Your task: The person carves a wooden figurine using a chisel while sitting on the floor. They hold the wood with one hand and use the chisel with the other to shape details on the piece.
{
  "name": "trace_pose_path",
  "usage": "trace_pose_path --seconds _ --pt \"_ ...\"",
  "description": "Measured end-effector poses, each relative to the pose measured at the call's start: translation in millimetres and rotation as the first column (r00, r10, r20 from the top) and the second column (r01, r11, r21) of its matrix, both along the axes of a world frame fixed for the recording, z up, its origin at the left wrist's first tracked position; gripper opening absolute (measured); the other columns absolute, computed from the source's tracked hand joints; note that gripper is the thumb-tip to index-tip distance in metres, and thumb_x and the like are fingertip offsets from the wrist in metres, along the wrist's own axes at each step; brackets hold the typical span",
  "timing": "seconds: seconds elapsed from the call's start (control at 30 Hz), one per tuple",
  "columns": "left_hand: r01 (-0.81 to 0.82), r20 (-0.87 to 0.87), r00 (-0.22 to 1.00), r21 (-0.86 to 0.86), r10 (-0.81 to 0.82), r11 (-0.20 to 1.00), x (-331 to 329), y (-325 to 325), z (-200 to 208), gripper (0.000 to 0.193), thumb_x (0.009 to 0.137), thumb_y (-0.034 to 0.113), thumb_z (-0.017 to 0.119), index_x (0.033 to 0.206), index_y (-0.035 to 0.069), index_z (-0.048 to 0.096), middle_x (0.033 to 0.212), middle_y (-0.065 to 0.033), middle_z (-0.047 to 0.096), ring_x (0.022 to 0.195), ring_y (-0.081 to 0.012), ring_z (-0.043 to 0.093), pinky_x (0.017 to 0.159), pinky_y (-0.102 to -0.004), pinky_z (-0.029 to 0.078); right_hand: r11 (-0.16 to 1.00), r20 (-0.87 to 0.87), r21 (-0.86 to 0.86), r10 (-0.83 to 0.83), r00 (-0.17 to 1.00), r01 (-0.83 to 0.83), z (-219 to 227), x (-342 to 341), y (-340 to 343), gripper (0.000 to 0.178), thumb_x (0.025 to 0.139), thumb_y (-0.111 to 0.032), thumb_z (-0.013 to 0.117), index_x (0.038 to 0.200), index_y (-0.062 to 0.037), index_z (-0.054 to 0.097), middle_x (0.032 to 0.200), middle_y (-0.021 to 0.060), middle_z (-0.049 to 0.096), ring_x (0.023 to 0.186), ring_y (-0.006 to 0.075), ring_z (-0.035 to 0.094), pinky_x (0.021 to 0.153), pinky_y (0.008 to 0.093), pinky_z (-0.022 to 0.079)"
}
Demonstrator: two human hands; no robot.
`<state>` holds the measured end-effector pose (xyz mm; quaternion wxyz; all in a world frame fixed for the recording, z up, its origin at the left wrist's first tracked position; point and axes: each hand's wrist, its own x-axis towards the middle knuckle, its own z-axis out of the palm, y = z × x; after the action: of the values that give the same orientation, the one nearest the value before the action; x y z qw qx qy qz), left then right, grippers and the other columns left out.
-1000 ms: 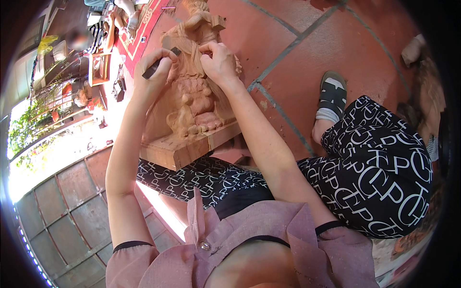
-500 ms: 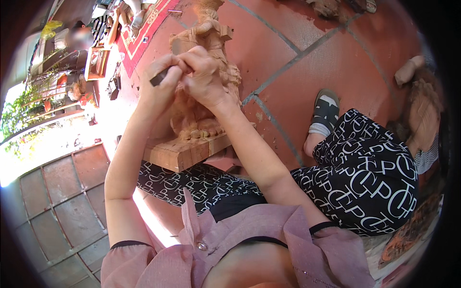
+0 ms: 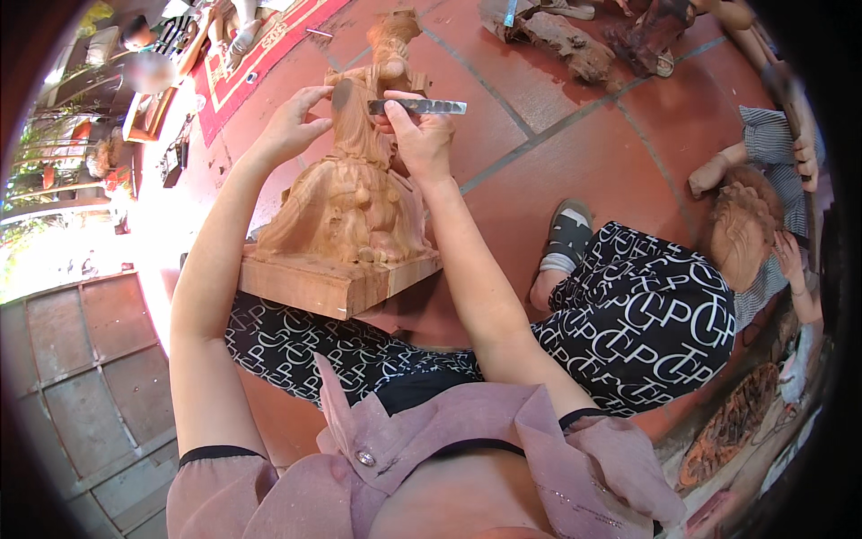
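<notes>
A carved wooden figure [image 3: 355, 193] stands upright on its square wooden base [image 3: 301, 283] in front of me, with a dark oval patch on its upper left part. My right hand [image 3: 424, 139] is closed on a narrow flat strip [image 3: 435, 107], dark with pale marks, held level across the figure's upper part. Its exact kind is unclear. On the figure's other side my left hand [image 3: 294, 126] has thumb and fingers apart and holds nothing. Its fingertips are at the carving's edge; whether they touch is hard to see.
My patterned trouser leg and sandalled foot [image 3: 566, 242] lie to the right on the red tiled floor. Rough wood pieces [image 3: 570, 45] lie at the far right. Beyond my knee, another person's hand [image 3: 790, 260] is near a carved wooden piece [image 3: 741, 234]. A red rug [image 3: 260, 67] lies far left.
My hands were together in front of the figure, a dark piece sticking out by the left one. They have parted: left to the figure's side, right with the strip. The view has shifted too.
</notes>
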<state>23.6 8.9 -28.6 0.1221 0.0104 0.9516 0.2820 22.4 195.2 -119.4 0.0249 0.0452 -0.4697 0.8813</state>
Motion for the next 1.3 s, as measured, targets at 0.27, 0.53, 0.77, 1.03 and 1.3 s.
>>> trace_pose_path --seconds 0.27,0.53,0.77,1.03,1.3 --pt "0.118 -0.109 0.984 -0.17 -0.138 0.978 1.7 7.8 16.5 0.045 0.081 0.014 0.06 0.124 0.005 0.05 0.126 -0.009 0.049 0.097 -0.0204 0.057 0.081 -0.0302 0.047 0.974 -0.075 0.218 -0.049 0.996 0.064 16.8 -1.3 -0.2 0.017 0.084 -0.006 0.056 0.096 0.0032 0.064 0.077 0.0088 0.066 0.065 0.0128 0.064 0.059 0.0244 0.054" --pt "0.111 -0.172 0.973 -0.239 -0.155 0.965 1.9 -3.4 2.9 0.049 0.075 0.015 0.061 0.122 0.005 0.05 0.123 -0.0142 0.051 0.106 -0.0278 0.053 0.086 -0.0333 0.045 0.85 -0.204 0.494 -0.09 0.975 0.182 28.7 -1.9 -1.9 0.016 0.084 -0.007 0.057 0.093 0.0033 0.064 0.077 0.0094 0.066 0.063 0.0149 0.065 0.057 0.0259 0.054" --pt "0.15 -0.218 0.954 -0.251 -0.207 0.956 13.1 1.0 -2.9 0.061 0.069 0.013 0.053 0.127 -0.003 0.042 0.129 -0.0216 0.042 0.117 -0.0321 0.045 0.097 -0.0371 0.039 0.882 -0.106 0.464 -0.033 0.994 0.079 50.7 3.8 -3.4 0.013 0.085 -0.006 0.055 0.09 0.0022 0.062 0.074 0.0088 0.064 0.06 0.015 0.064 0.056 0.0268 0.054" --pt "0.131 -0.084 0.983 -0.286 -0.161 0.949 10.5 11.8 11.7 0.051 0.066 0.012 0.055 0.114 -0.005 0.049 0.117 -0.0232 0.05 0.107 -0.0349 0.05 0.091 -0.04 0.043 0.738 -0.337 0.626 -0.033 0.941 0.25 41.6 11.5 -7.7 0.009 0.083 -0.003 0.054 0.089 0.002 0.059 0.074 0.0086 0.064 0.065 0.014 0.065 0.059 0.0259 0.053" --pt "0.127 -0.114 0.975 -0.421 -0.192 0.898 3.5 17.4 8.5 0.036 0.07 0.011 0.056 0.103 -0.001 0.057 0.111 -0.0205 0.055 0.102 -0.0321 0.056 0.086 -0.0388 0.047 0.864 -0.144 0.499 0.155 0.977 -0.063 37.8 32.2 3.9 0.009 0.083 -0.002 0.053 0.089 0.0044 0.057 0.079 0.0113 0.063 0.07 0.0162 0.065 0.061 0.0266 0.054"
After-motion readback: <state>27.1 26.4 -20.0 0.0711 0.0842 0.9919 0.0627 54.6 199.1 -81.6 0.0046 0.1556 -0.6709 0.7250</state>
